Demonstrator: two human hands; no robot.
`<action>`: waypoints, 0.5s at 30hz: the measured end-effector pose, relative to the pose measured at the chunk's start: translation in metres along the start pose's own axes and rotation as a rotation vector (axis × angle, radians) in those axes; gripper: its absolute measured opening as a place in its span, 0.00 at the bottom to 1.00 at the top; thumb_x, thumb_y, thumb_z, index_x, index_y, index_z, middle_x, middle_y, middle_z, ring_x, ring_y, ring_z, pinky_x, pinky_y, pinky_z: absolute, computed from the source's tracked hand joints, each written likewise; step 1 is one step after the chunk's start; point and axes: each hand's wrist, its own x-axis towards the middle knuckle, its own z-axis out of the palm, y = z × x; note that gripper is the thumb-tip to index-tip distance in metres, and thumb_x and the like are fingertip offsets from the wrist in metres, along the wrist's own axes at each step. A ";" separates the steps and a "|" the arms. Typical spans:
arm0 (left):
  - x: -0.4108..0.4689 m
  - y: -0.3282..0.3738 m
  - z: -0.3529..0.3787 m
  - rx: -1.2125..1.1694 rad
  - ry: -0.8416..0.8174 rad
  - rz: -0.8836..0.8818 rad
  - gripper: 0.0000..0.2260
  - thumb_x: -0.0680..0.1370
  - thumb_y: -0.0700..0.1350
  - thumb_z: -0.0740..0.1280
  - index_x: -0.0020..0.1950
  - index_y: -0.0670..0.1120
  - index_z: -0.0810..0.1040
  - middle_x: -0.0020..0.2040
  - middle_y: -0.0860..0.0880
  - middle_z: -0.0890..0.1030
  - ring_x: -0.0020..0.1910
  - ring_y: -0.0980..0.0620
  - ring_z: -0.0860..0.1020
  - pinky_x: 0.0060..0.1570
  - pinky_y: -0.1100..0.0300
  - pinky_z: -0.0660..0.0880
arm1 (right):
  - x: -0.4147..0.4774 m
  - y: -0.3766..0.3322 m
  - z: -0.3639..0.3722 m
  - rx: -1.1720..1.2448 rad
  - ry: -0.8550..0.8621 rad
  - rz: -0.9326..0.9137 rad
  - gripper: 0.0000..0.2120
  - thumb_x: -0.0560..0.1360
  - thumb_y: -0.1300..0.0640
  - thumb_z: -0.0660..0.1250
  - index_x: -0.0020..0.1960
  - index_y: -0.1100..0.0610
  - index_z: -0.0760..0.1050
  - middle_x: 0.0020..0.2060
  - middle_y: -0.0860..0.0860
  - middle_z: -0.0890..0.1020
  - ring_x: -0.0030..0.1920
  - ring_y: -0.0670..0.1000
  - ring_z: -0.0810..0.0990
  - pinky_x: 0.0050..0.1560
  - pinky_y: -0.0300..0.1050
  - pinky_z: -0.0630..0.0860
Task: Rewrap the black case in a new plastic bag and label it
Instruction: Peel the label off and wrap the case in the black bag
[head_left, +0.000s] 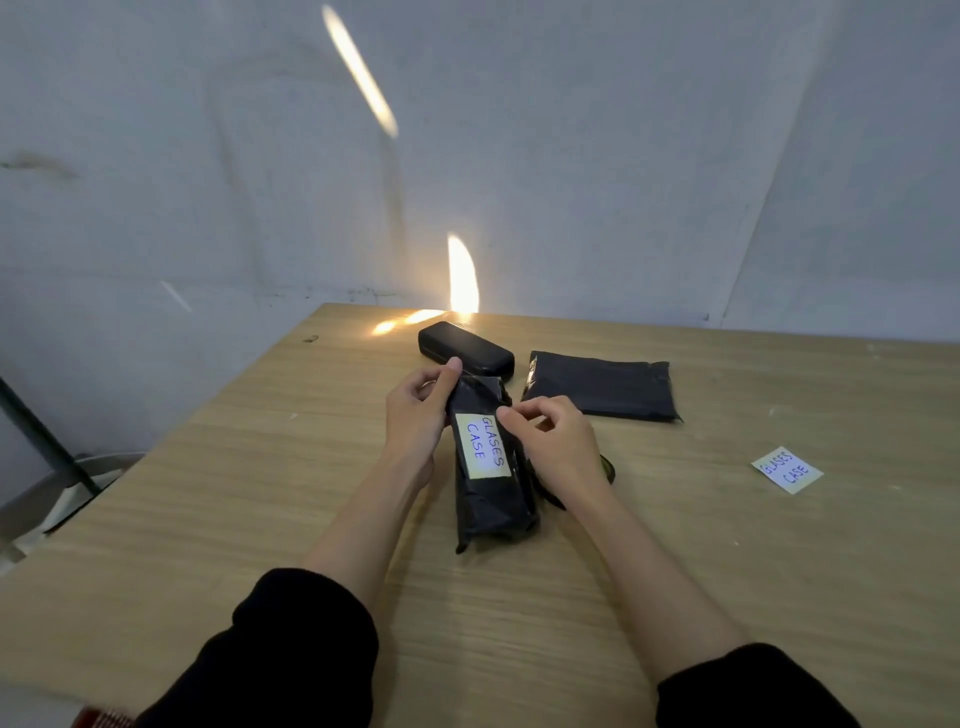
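My left hand (415, 410) has its fingers (451, 370) pinched on the upper end of the wrapped black package (491, 462); my right hand (558, 441) nips the package's right edge beside its white label (484, 446). The package sits at frame centre on the wooden surface (260, 493), its long axis running from the lower middle up toward the top, leaning slightly left. Just beyond its upper end lies a bare black case (466, 348), angled from upper left to lower right. To the right of that rests a flat black plastic bag (602, 387). A loose second label (787, 469) lies well apart at right. I see bare wood on the left and in the foreground.
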 end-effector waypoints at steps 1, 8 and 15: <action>0.000 -0.001 0.000 -0.001 -0.009 -0.001 0.10 0.76 0.48 0.69 0.47 0.42 0.79 0.38 0.49 0.83 0.35 0.55 0.81 0.37 0.62 0.76 | 0.000 0.000 0.001 0.001 -0.011 -0.001 0.11 0.74 0.46 0.69 0.50 0.52 0.80 0.53 0.48 0.75 0.53 0.48 0.75 0.48 0.40 0.73; 0.003 -0.008 -0.001 0.083 0.018 0.041 0.09 0.76 0.50 0.69 0.45 0.44 0.76 0.40 0.47 0.84 0.38 0.52 0.81 0.37 0.62 0.76 | 0.013 -0.003 0.003 0.298 -0.064 0.189 0.05 0.72 0.53 0.73 0.44 0.55 0.81 0.55 0.56 0.80 0.53 0.55 0.81 0.46 0.48 0.79; 0.008 -0.010 -0.005 0.286 0.080 0.200 0.15 0.76 0.53 0.67 0.39 0.46 0.68 0.36 0.47 0.75 0.37 0.52 0.75 0.40 0.51 0.75 | 0.021 -0.017 -0.010 0.358 -0.108 0.141 0.05 0.76 0.56 0.69 0.46 0.57 0.81 0.43 0.54 0.84 0.42 0.51 0.82 0.40 0.44 0.79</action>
